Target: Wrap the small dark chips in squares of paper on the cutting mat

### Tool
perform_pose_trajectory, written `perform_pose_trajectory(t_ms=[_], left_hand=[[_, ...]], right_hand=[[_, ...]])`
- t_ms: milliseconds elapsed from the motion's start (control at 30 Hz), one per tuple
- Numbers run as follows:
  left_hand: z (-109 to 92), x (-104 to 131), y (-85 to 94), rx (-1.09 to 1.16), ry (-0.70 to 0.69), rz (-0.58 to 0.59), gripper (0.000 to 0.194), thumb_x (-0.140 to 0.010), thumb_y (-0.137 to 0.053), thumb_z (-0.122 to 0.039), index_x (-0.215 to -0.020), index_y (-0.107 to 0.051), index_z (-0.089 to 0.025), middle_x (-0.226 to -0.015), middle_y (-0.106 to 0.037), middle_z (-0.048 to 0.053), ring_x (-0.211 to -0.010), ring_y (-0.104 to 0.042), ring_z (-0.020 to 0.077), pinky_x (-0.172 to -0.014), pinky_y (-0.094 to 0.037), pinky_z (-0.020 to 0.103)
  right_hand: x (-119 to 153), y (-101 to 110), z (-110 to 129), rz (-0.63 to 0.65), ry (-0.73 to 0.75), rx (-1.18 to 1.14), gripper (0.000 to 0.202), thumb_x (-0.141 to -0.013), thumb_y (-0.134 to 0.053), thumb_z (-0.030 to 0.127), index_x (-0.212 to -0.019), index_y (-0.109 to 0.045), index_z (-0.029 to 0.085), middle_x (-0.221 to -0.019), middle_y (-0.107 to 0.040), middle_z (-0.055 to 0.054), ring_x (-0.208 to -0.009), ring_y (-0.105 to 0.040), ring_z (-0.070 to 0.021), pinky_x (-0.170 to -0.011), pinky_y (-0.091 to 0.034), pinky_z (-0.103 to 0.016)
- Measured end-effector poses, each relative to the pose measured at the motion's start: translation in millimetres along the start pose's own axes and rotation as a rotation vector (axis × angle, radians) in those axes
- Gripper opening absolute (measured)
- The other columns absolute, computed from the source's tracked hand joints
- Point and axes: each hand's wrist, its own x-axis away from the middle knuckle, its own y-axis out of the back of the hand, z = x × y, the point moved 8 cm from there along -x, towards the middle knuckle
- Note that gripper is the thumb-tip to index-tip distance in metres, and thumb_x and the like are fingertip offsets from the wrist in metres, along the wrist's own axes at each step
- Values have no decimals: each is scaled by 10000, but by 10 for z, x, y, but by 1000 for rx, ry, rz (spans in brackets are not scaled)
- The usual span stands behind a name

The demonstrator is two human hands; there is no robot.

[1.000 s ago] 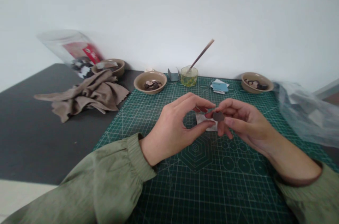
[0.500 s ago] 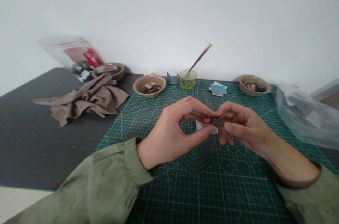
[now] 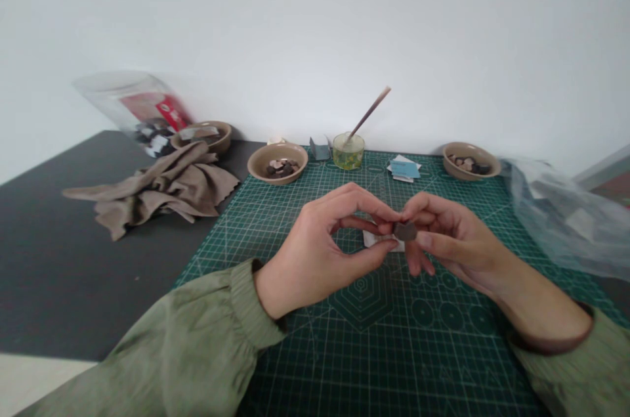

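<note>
A small dark brown-grey piece (image 3: pixel 405 231), flat-faced like a stone or clay chip, is pinched between both hands above the cutting mat. My left hand (image 3: pixel 339 233) grips its left side with thumb and fingers closed. From the right, my right hand (image 3: pixel 450 233) holds its edge between thumb and forefinger, the other fingers curled below. Behind and under the fingers a small white piece (image 3: pixel 369 239), perhaps paper, lies on the green cutting mat (image 3: pixel 295 351), partly hidden by the hands.
Tan bowls with dark and pale pieces stand at back left (image 3: pixel 253 167) and back right (image 3: pixel 450 169). Between them are a greenish glass cup (image 3: pixel 348 155) with a brush and blue-white papers (image 3: pixel 405 169). A brown cloth (image 3: pixel 162 190) lies left; clear plastic (image 3: pixel 556 226) lies right.
Both hands keep hold of the dark piece, which has tilted slightly so more of its flat face shows. The whole view has shifted a little, with the scene sitting slightly lower.
</note>
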Motion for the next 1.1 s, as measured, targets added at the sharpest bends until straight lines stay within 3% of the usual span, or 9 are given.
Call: perform_pose_trajectory(t_ms=[400, 500, 633, 733, 833, 1000, 1100], left_hand=[[3, -9, 6, -40, -10, 14, 191, -970, -825, -167, -1142, -745, -175, -1124, -750, 72, -1007, -776, 172, -878, -714, 318], [74, -22, 23, -264, 26, 50, 257, -964, -825, -201, -1200, -725, -210, -1200, -771, 68, -1097, -760, 212, -929, -686, 371], [246, 4, -18, -645, 63, 187, 534, -883, -915, -307, -1352, -670, -237, -1360, -748, 76, -1293, -675, 323, -1153, -568, 557], [364, 39, -67, -715, 86, 278, 529, -884, -924, -316, -1347, -677, -239, -1345, -750, 64, -1287, -662, 325, -1173, -544, 561], [419, 45, -78, -700, 104, 295, 469, -894, -920, -288, -1301, -692, -243, -1312, -763, 47, -1251, -679, 304, -1137, -566, 527], [386, -6, -55, -636, 36, 228, 471, -910, -913, -328, -1314, -684, -249, -1325, -760, 58, -1258, -699, 296, -1127, -572, 505], [337, -61, -18, -603, -16, 161, 448, -963, -857, -297, -1366, -666, -251, -1311, -745, 68, -1246, -709, 271, -1110, -581, 473]], right_hand=[[0, 3, -8, -8, -7, 7, 228, -959, -888, 318, -1130, -758, 241, -889, -804, -14, -621, -779, -153, -483, -526, -188], [-1, 107, 57, -147, 34, 19, 240, -943, -896, 367, -1118, -788, 242, -1000, -829, -50, -565, -722, -123, -466, -493, -201], [22, 355, 133, -414, 122, 62, 247, -931, -889, 378, -1134, -827, 250, -1080, -815, -56, -529, -618, -75, -424, -423, -195], [70, 577, 155, -628, 169, 109, 240, -916, -886, 361, -1111, -846, 228, -1062, -804, -59, -525, -571, -62, -397, -381, -186], [124, 770, 193, -790, 231, 123, 240, -892, -888, 350, -1085, -852, 212, -1029, -796, -56, -507, -533, -52, -376, -336, -183], [175, 955, 310, -868, 354, 115, 248, -881, -885, 356, -1074, -851, 203, -1028, -802, -52, -475, -500, -46, -359, -291, -195], [135, 934, 347, -732, 370, 42, 244, -898, -885, 364, -1089, -846, 218, -1088, -817, -54, -500, -520, -50, -373, -311, -197]])
